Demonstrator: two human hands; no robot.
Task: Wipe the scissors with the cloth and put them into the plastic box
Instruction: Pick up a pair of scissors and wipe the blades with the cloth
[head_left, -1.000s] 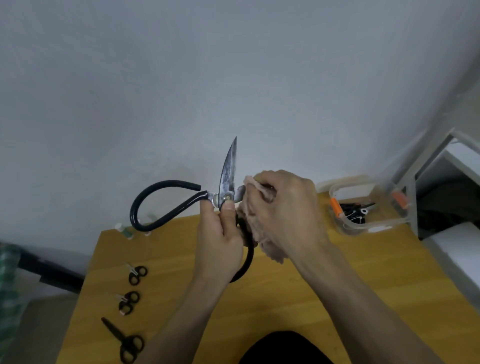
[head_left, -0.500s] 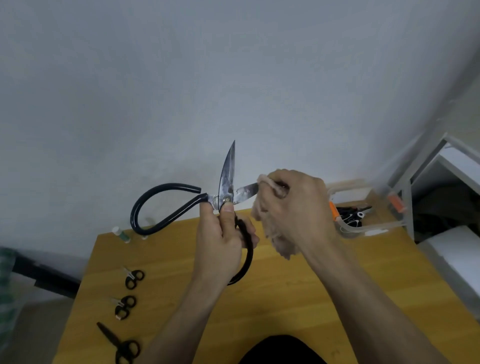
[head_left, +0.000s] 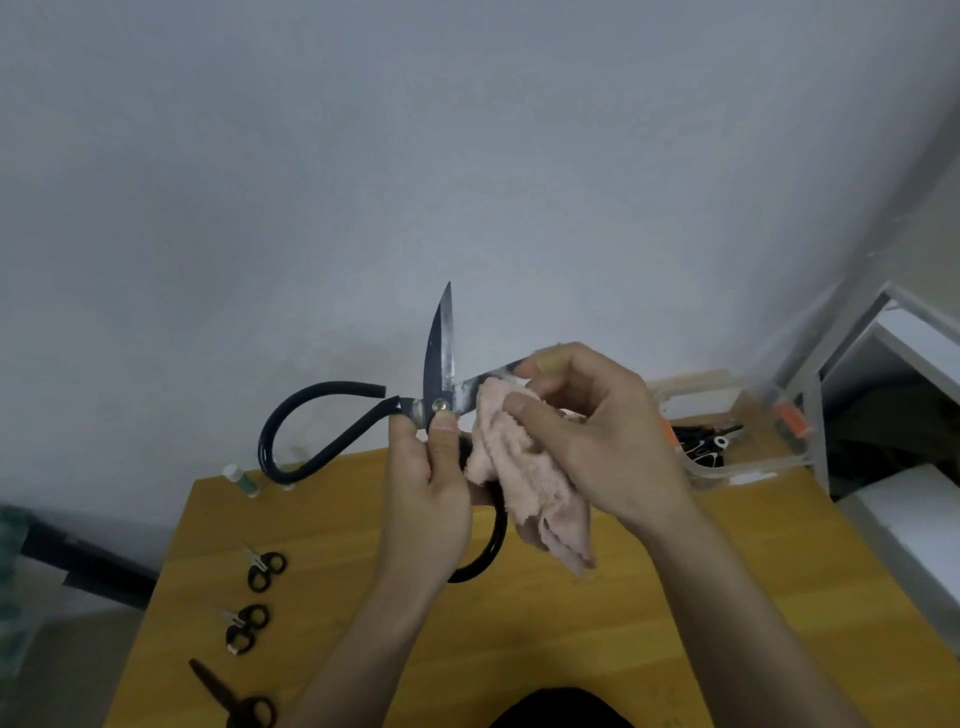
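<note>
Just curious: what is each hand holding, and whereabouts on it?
Left hand grips the large black-handled scissors at the pivot. Right hand pinches the pink cloth against one blade.

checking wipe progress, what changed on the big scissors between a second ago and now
The right hand slid the cloth outward along the sideways blade, away from the pivot, baring more steel; the cloth now hangs looser below. The left hand still grips the large scissors at the pivot, blades open. The small scissors and plastic box stayed put.
</note>
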